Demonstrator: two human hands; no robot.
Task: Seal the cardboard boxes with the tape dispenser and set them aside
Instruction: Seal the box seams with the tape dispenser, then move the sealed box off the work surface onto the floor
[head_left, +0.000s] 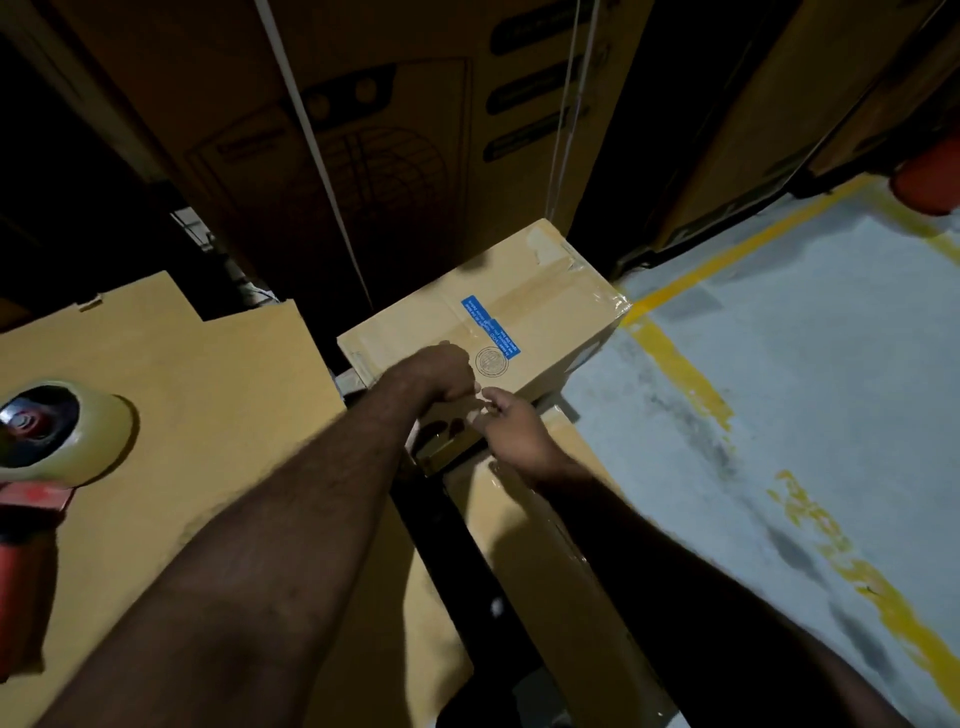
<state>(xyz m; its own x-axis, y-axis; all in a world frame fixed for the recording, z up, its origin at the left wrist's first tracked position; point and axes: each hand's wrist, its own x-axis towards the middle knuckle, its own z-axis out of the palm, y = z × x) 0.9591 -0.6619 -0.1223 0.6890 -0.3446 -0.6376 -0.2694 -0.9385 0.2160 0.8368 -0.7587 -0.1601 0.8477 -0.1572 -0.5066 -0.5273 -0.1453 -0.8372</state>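
Note:
A taped cardboard box (545, 291) with a blue label and a round stamp sits in the middle, on top of a lower box (550, 545). My left hand (441, 371) lies on its near top edge with the fingers curled over that edge. Just below it, my right hand (514, 431) touches the box's near face with loosely bent fingers. The red tape dispenser (47, 431), carrying a roll of clear tape, lies by itself at the far left on a large flat carton (208, 389), away from both hands.
Tall printed cartons (363, 130) with white straps stand behind the box. To the right is grey floor (779, 364) with yellow lines. A red object (930, 176) sits at the far right edge. A dark gap runs between the left carton and the lower box.

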